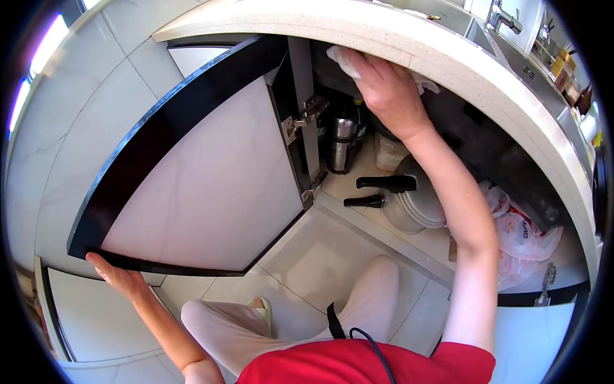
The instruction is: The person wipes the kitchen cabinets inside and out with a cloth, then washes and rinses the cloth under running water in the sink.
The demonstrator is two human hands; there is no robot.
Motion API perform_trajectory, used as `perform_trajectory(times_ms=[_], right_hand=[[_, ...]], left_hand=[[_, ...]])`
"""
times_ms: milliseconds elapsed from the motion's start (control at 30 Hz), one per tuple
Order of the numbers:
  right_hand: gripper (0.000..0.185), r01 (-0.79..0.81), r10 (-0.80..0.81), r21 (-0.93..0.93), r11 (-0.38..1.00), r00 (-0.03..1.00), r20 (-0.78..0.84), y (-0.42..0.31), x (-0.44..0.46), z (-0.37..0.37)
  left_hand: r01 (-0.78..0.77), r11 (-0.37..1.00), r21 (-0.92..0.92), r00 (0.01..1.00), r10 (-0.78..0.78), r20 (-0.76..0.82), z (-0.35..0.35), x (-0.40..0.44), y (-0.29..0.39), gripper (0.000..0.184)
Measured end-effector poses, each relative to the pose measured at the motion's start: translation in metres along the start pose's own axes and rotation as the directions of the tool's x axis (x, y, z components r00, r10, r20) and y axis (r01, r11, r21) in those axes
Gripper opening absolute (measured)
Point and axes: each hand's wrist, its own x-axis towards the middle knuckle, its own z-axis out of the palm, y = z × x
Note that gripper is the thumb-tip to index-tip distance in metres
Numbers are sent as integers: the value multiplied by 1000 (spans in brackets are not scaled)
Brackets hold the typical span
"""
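While the left hand (119,278) met the open cabinet door (204,173) at its corner, grip too hidden to tell, a white cloth (344,62) sat bunched beneath the countertop (371,29), clasped in the right hand (391,99); steadying the door and pressing evenly seemed wise.

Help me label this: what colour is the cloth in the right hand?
The cloth in the right hand is white; see the head view.

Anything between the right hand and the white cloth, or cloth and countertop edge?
Nothing visible: the right hand holds the cloth just under the countertop edge; contact isn't clear. The open door stands off left, left hand at its corner.
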Motion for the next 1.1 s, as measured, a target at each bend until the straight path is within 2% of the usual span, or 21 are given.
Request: perform_trajectory(times_ms=[33,100,200,300,367,433,500,567,700,767,867,933,1000,1100], right_hand=[[32,0,0,1,1000,1000,2,1,-3,-2],[22,-47,47,-1,999,992,117,-2,-16,-14],[22,-37,64,-101,994,959,277,-2,-47,-54],[25,-34,83,-154,987,942,324,6,-62,-75],[29,-28,82,-170,985,942,324,4,-53,-65],[30,-99,113,-95,991,981,156,-4,-28,-31],[28,-108,115,-68,992,988,104,-17,-9,14],[26,-4,20,-105,994,988,155,-32,4,53],[30,52,-36,-108,993,989,146,-34,4,46],[29,237,-189,-130,963,934,302,-25,-14,21],[31,123,-88,-75,990,929,360,-13,-51,-22],[30,101,-39,-113,989,891,452,-4,-71,-62],[27,23,34,-126,992,900,435,3,-85,-89],[30,-56,62,-28,998,926,373,6,-78,-94]], left_hand=[[2,1000,2,1000,-2,0,-4,2,-1,63],[-38,999,23,994,36,101,-19,9,-5,62],[-44,999,18,988,41,147,-33,17,-11,60],[-55,998,24,998,54,42,-27,13,-14,67],[-43,998,34,999,43,7,-23,10,-14,70],[-56,998,16,998,57,-13,-15,7,-12,71],[-68,997,24,998,68,0,-16,8,-12,71],[-77,997,23,997,77,19,-15,8,-13,71],[-71,996,46,997,70,8,-22,10,-15,68],[-53,998,46,999,53,9,-24,13,-14,67],[-55,998,36,997,53,63,-28,16,-14,65],[-41,999,18,995,39,95,-33,18,-16,63],[-38,999,12,997,37,69,-33,18,-18,64],[-45,999,-12,999,45,25,-24,14,-19,66]])
